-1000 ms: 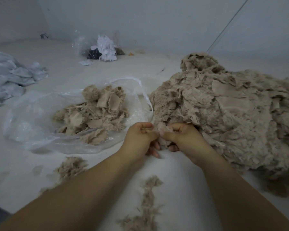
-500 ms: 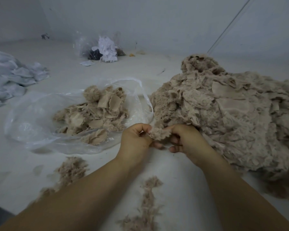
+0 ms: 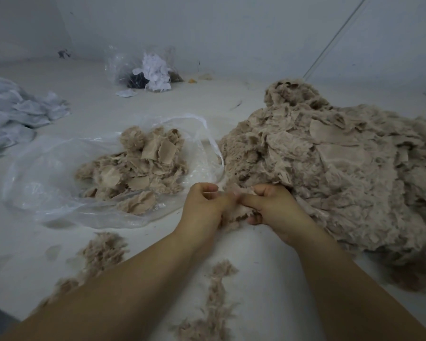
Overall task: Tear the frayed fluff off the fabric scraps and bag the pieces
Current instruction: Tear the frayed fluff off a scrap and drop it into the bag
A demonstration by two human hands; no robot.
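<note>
A small beige fabric scrap [image 3: 240, 212] is held between both hands at the centre of the white surface. My left hand [image 3: 203, 207] pinches its left side, and my right hand [image 3: 272, 205] grips its right side, fingers curled around it. A big heap of beige fluffy scraps [image 3: 335, 163] fills the right side, just behind my right hand. To the left lies an open clear plastic bag [image 3: 44, 178] with several beige pieces [image 3: 138, 168] in it. The scrap is mostly hidden by my fingers.
Strips of torn beige fluff lie on the white surface near my forearms, one strip [image 3: 217, 291] in the middle and a clump [image 3: 101, 252] at the left. White fabric pieces [image 3: 12, 114] are piled at the far left. Another plastic bag with white and dark scraps [image 3: 150, 70] stands by the back wall.
The hands have come closer together and dropped a little; the scrap, stretched and visible between them half a second ago, is now bunched and mostly covered by the fingers.
</note>
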